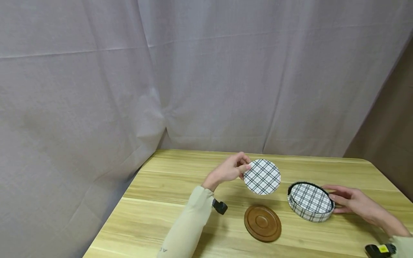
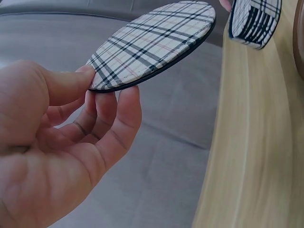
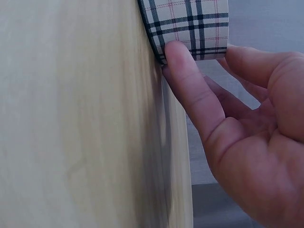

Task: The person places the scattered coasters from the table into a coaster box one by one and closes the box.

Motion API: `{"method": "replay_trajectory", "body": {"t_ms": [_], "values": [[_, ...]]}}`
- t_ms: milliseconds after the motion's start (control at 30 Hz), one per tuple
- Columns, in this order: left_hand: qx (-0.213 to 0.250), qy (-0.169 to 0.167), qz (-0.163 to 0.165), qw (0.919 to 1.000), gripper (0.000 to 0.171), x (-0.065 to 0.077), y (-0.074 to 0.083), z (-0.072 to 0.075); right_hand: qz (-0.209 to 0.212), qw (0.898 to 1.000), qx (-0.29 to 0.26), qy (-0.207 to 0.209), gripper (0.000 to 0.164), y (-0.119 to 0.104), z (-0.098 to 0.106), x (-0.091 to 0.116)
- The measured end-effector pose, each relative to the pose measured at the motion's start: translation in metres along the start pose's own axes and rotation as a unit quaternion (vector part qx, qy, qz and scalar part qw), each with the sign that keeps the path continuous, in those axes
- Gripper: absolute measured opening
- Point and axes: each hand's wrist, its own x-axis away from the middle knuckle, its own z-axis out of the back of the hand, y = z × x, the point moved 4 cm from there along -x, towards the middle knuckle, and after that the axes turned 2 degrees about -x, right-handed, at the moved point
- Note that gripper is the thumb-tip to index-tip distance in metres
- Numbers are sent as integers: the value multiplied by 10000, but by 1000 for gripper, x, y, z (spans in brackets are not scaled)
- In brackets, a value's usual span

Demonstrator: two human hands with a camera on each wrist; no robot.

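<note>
My left hand (image 1: 229,169) pinches a round plaid coaster (image 1: 262,177) by its left edge, thumb on the patterned face and fingers beneath. In the left wrist view the coaster (image 2: 154,45) shows a dark edge and is tilted above the table. At the right, a round plaid coaster holder (image 1: 308,215) with a dark rim stands on the table, a plaid coaster (image 1: 311,197) lying inside. My right hand (image 1: 359,205) holds its right side. In the right wrist view a fingertip (image 3: 178,54) presses on the holder's plaid wall (image 3: 192,23).
A round brown wooden coaster (image 1: 262,224) lies on the wooden table (image 1: 155,200), in front of the raised coaster and left of the holder. Grey curtains (image 1: 209,82) hang behind the table and on its left. Each wrist wears a small black device (image 1: 220,206).
</note>
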Motion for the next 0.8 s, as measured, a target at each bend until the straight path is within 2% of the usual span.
{"method": "replay_trajectory", "body": {"t_ms": [333,533,633,800], "values": [[562,184,179,9981,14,-23,0,-27,28,10000,63,29,43,-1,2,3],[1002,562,441,9924,11,-36,-7,-49,-26,9999,108,78,42,-1,3,3],[1242,851,499,9873,8,-41,-10,-58,-6,10000,50,53,42,0,3,3],[1706,1379,725,9730,7,-49,-13,-71,-9,10000,-72,11,42,1,3,3]]}}
